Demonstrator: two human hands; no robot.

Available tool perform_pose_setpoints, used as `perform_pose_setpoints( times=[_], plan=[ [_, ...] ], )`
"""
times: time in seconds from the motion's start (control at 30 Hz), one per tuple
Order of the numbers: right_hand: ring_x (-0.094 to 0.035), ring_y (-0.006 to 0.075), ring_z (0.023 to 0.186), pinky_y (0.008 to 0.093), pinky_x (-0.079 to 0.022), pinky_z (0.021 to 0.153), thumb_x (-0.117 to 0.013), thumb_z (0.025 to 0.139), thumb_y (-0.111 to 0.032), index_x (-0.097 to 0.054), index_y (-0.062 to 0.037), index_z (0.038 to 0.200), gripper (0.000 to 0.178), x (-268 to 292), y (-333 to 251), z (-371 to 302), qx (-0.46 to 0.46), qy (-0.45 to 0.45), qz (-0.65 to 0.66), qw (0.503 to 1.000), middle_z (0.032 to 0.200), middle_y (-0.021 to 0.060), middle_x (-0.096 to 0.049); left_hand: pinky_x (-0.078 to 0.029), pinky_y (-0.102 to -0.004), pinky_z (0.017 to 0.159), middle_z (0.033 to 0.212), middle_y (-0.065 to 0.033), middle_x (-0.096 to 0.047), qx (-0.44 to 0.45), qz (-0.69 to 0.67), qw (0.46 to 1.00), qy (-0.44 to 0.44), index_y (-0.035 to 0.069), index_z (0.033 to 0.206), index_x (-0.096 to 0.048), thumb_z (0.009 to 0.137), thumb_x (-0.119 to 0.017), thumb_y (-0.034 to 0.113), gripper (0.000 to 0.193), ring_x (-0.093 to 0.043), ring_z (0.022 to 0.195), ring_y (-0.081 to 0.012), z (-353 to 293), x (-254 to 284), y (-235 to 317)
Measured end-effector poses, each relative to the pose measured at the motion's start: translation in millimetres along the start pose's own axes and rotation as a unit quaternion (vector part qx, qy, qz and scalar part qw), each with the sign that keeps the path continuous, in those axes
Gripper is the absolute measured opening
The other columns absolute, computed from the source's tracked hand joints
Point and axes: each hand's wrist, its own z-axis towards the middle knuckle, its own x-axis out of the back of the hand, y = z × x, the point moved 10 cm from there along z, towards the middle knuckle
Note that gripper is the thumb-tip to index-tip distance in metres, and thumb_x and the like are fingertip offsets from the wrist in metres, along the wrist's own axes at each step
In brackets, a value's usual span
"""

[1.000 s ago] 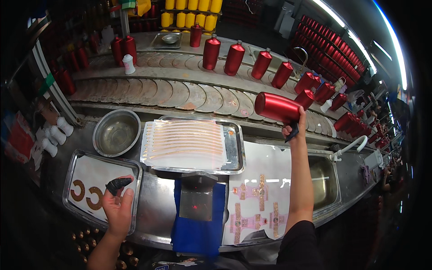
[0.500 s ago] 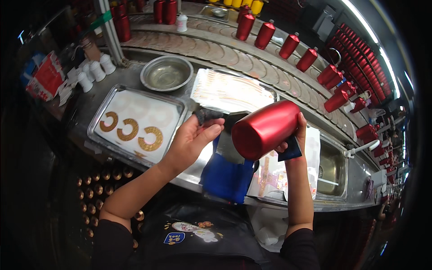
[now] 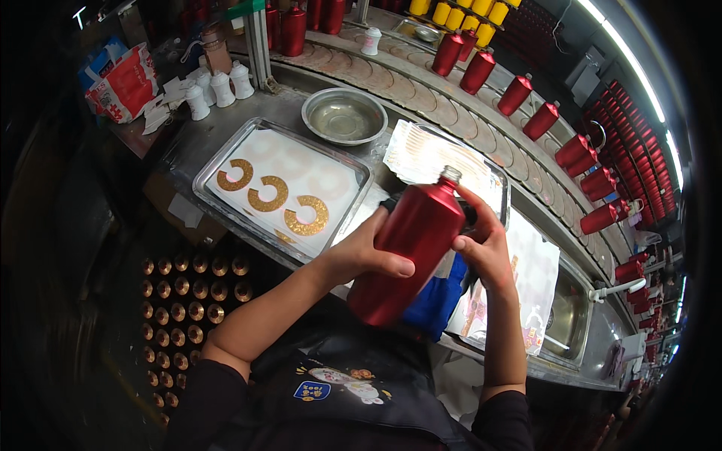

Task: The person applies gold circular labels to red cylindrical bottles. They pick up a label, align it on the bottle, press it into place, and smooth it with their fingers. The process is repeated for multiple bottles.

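A glossy red metal bottle (image 3: 421,244) with a bare screw neck stands tilted in front of me, its neck up and to the right. My left hand (image 3: 368,252) grips its left side, thumb across the front. At the shoulder, my right hand (image 3: 487,242) curls round the right side, thumb against the bottle and fingers reaching behind. Something dark shows between that hand and the bottle; I cannot make out what. Behind the bottle lies a blue cloth (image 3: 440,301), partly hidden. Left of my hands, a metal tray (image 3: 207,174) holds gold C-shaped pieces (image 3: 268,194) on white paper.
A steel bowl (image 3: 344,117) and bright printed sheets (image 3: 429,154) lie beyond the bottle. More sheets (image 3: 538,270) lie beside a sink (image 3: 575,316) at right. Red bottles (image 3: 516,95) stand along a curved conveyor (image 3: 451,105). White cups (image 3: 221,89) stand at far left.
The bottle has turned from base toward me to neck up and come lower. My left hand has moved onto its side. My right hand has shifted to its shoulder. The view has swung left.
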Motion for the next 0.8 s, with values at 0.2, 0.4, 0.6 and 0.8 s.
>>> perform_pose_setpoints(
  times=[0.2, 0.4, 0.6, 0.8],
  plan=[
    [-0.060, 0.0233, 0.123, 0.0318, -0.053, 0.092, -0.091, 0.072, -0.033, -0.032, -0.0009, 0.154, 0.106, -29.7, 29.1, -21.8, 0.036, 0.068, -0.213, 0.974, 0.139, 0.0166, -0.056, -0.045, -0.0490, 0.102, 0.129, -0.0253, -0.049, -0.124, 0.399, 0.872, 0.254, -0.002, 0.148, -0.030, 0.069, -0.087, 0.032, 0.104, -0.053, 0.117, -0.0431, -4.6, 23.3, -10.4],
    [-0.061, 0.0254, 0.120, 0.0382, -0.048, 0.104, -0.096, 0.062, -0.030, -0.041, -0.0018, 0.141, 0.100, -31.8, 39.3, -2.2, 0.054, 0.082, -0.262, 0.960, 0.126, 0.0158, -0.064, -0.038, -0.0517, 0.109, 0.141, -0.0274, -0.036, -0.224, 0.482, 0.815, 0.232, 0.000, 0.154, -0.018, 0.077, -0.079, 0.019, 0.100, -0.041, 0.129, -0.0466, -18.1, 14.7, -32.5],
    [-0.061, 0.0262, 0.122, 0.0384, -0.048, 0.104, -0.095, 0.058, -0.024, -0.047, -0.0029, 0.141, 0.098, -35.9, 36.7, 10.9, 0.075, -0.033, -0.240, 0.967, 0.132, 0.0135, -0.061, -0.035, -0.0521, 0.112, 0.146, -0.0283, -0.031, -0.196, 0.459, 0.831, 0.246, 0.001, 0.155, -0.015, 0.080, -0.077, 0.010, 0.098, -0.037, 0.133, -0.0480, -36.9, 7.5, -28.9],
    [-0.051, 0.0246, 0.134, 0.0386, -0.040, 0.114, -0.098, 0.054, -0.021, -0.047, -0.0043, 0.144, 0.105, -29.2, 58.6, 29.1, -0.001, -0.129, -0.139, 0.982, 0.141, 0.0097, -0.054, -0.039, -0.0478, 0.109, 0.151, -0.0225, -0.033, -0.134, 0.457, 0.857, 0.198, 0.003, 0.155, -0.025, 0.078, -0.084, 0.011, 0.098, -0.040, 0.136, -0.0368, -69.2, 32.2, -4.2]
  ],
)
